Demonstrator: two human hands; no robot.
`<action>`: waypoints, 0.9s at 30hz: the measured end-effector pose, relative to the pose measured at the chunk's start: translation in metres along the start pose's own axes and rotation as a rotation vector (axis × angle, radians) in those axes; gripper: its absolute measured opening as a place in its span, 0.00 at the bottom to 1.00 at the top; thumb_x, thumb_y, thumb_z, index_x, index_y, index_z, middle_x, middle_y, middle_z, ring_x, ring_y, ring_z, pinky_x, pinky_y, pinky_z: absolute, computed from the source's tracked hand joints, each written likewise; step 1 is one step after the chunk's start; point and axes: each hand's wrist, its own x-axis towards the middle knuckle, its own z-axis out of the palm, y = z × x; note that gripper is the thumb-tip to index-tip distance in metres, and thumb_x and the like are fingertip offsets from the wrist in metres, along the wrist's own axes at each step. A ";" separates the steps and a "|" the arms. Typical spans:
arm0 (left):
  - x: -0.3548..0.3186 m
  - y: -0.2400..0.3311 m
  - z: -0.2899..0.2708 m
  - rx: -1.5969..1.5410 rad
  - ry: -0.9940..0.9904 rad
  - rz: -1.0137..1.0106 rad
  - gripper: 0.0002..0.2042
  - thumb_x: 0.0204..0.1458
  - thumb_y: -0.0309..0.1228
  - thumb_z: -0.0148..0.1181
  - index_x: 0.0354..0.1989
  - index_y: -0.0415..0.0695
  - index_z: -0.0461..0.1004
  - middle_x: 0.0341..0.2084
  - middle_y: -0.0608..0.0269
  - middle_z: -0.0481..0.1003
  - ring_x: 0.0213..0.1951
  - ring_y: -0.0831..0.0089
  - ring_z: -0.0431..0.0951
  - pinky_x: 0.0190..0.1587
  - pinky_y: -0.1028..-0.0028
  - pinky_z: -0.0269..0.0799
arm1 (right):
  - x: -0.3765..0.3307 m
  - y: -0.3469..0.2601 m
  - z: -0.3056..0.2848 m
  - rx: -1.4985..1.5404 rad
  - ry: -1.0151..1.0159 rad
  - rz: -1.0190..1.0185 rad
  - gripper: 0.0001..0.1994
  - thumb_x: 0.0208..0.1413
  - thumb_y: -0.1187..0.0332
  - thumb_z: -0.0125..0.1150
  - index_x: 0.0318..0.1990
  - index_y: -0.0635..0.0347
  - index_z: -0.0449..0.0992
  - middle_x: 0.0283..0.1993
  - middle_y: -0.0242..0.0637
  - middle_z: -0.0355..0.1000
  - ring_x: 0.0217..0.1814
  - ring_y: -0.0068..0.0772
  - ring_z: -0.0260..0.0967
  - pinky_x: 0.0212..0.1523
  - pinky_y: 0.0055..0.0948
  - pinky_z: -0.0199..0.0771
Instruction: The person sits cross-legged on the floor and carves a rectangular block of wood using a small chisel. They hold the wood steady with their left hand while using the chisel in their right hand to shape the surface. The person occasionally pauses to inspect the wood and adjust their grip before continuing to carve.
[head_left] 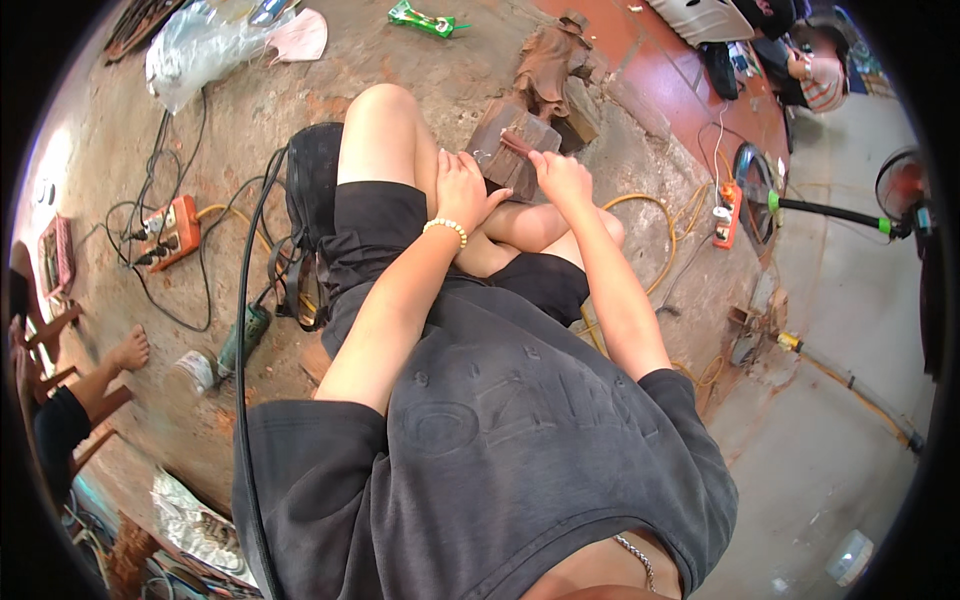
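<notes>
My left hand [462,188], with a beaded bracelet [446,231] at the wrist, rests against my bent leg beside a wooden block [528,178]. Its thumb is spread away from the fingers. Closed around the end of a reddish-brown stick-like piece [516,143] is my right hand [566,182]. That piece lies over the block's top; its exact kind is unclear. Just beyond the block stands a carved brown wooden piece [548,70], touching or very near it.
Orange power strips [168,232] [727,215] lie on both sides with tangled cables. A green power tool [245,338] is at the left. Far left is a plastic bag [205,55]; a fan [905,195] stands right. Other people sit at the left edge and upper right.
</notes>
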 end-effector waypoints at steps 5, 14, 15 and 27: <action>-0.004 -0.006 0.007 -0.091 -0.036 0.041 0.40 0.37 0.55 0.52 0.42 0.23 0.58 0.33 0.45 0.69 0.42 0.60 0.66 0.54 0.65 0.46 | 0.001 0.001 -0.017 -0.045 -0.123 -0.085 0.21 0.51 0.50 0.39 0.24 0.57 0.71 0.22 0.49 0.68 0.28 0.52 0.67 0.29 0.44 0.67; 0.007 -0.028 0.001 0.036 -0.143 0.212 0.23 0.39 0.26 0.48 0.44 0.23 0.58 0.29 0.52 0.71 0.36 0.68 0.69 0.51 0.68 0.49 | 0.042 -0.007 -0.039 -0.269 -0.040 -0.226 0.20 0.50 0.51 0.41 0.23 0.56 0.72 0.21 0.44 0.69 0.24 0.47 0.68 0.23 0.42 0.68; 0.005 -0.027 0.002 0.028 -0.125 0.221 0.27 0.35 0.29 0.53 0.44 0.23 0.58 0.28 0.52 0.71 0.36 0.67 0.69 0.51 0.68 0.50 | 0.044 -0.008 -0.037 -0.201 0.020 -0.094 0.18 0.49 0.51 0.42 0.23 0.54 0.73 0.20 0.43 0.69 0.23 0.46 0.68 0.23 0.41 0.68; 0.012 -0.029 0.001 0.001 -0.269 0.370 0.41 0.29 0.43 0.63 0.47 0.22 0.53 0.35 0.48 0.69 0.38 0.63 0.69 0.51 0.63 0.49 | 0.010 -0.017 -0.014 -0.209 0.048 -0.248 0.20 0.47 0.51 0.45 0.19 0.57 0.73 0.18 0.41 0.69 0.21 0.41 0.69 0.21 0.36 0.67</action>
